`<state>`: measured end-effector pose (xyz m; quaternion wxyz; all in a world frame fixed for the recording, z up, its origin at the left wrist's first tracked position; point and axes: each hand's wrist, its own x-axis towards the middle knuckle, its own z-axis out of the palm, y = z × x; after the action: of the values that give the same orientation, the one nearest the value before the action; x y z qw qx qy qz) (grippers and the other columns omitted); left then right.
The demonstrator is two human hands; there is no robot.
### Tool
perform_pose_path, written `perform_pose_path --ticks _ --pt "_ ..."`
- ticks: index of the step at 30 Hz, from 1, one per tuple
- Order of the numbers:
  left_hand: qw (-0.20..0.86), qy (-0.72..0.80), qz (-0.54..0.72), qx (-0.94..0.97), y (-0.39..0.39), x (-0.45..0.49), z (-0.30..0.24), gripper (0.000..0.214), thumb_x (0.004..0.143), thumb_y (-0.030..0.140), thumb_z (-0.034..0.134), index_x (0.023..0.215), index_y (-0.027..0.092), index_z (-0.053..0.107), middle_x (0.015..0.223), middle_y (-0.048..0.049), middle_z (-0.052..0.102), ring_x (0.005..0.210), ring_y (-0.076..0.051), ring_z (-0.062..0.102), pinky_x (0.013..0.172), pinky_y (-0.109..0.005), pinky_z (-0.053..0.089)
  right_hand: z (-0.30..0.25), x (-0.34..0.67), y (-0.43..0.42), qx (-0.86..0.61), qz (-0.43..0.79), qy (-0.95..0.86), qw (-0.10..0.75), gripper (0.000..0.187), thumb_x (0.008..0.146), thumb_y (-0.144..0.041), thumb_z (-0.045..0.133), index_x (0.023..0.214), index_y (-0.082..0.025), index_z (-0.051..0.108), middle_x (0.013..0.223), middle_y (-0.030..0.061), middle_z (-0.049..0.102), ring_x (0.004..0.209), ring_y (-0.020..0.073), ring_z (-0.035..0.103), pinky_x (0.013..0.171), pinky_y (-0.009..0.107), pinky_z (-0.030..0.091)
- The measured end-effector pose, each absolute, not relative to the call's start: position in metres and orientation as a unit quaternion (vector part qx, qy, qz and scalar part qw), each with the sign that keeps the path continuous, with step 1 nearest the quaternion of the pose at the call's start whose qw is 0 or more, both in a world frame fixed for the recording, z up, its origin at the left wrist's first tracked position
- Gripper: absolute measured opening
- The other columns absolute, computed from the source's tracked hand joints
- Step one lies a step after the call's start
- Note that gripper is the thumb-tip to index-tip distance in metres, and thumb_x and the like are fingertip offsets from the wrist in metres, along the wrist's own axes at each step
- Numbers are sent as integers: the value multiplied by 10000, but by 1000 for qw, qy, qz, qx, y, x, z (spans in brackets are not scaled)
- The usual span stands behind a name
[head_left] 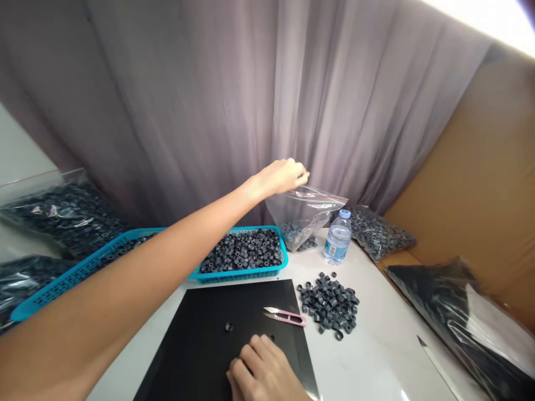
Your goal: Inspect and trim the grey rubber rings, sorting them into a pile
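My left hand (281,175) reaches far forward and pinches the top edge of a clear zip bag (305,214), which stands on the table and has a few dark rings in its bottom. My right hand (261,370) rests on a black mat (200,345) near the front edge, its fingers curled together; anything under them is hidden. A single dark ring (228,326) lies on the mat just ahead of that hand. Pink thread snips (286,316) lie at the mat's right edge. To the right of the snips is a loose pile of dark rings (330,303).
Two blue baskets (244,273) (83,267) of rings stand behind the mat. A water bottle (337,236) stands right of the zip bag. Filled bags of rings lie at the left (62,214), back right (378,231) and right (463,312). A grey curtain hangs behind.
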<state>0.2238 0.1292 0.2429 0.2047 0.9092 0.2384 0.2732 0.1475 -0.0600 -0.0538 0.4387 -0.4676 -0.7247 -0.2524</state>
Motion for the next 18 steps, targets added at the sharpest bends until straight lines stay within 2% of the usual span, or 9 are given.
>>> perform_pose_path --ticks 2,5,7,11,15,18 --pt "151 258 188 936 136 250 246 186 648 173 740 515 175 609 640 -66 620 853 -256 605 718 -307 379 -55 146 -58 -464 -261 -716 451 104 793 -117 555 735 -203 551 647 16 555 670 196 549 705 313 492" --pt "90 281 75 953 146 272 243 128 620 181 722 506 168 663 612 -80 652 828 -277 630 721 -319 396 -57 145 -56 -458 -271 -717 450 89 766 -125 574 724 -199 551 649 18 551 670 192 554 698 311 482" --pt "67 279 19 958 153 279 243 96 646 218 687 576 166 726 639 -74 674 803 -254 625 723 -311 407 -58 146 -55 -461 -271 -727 431 94 775 -137 583 720 -199 539 646 15 536 653 186 547 687 308 470" --pt "53 262 -77 960 160 283 244 229 690 279 638 806 186 812 694 -34 688 747 -199 590 727 -298 427 -56 149 -55 -457 -275 -745 400 146 838 -149 561 708 -197 514 639 6 506 621 173 518 671 305 448" --pt "43 264 -149 952 154 286 236 161 612 263 760 740 183 818 616 -38 633 727 -222 593 680 -314 443 -52 151 -56 -455 -278 -737 416 188 872 -141 525 692 -195 509 633 2 488 606 164 486 659 300 432" --pt "37 261 -131 956 149 290 229 189 561 251 835 741 195 818 631 -52 643 787 -274 629 672 -334 472 -51 151 -56 -458 -273 -731 425 199 877 -141 517 686 -195 511 639 2 487 604 162 476 650 297 429"
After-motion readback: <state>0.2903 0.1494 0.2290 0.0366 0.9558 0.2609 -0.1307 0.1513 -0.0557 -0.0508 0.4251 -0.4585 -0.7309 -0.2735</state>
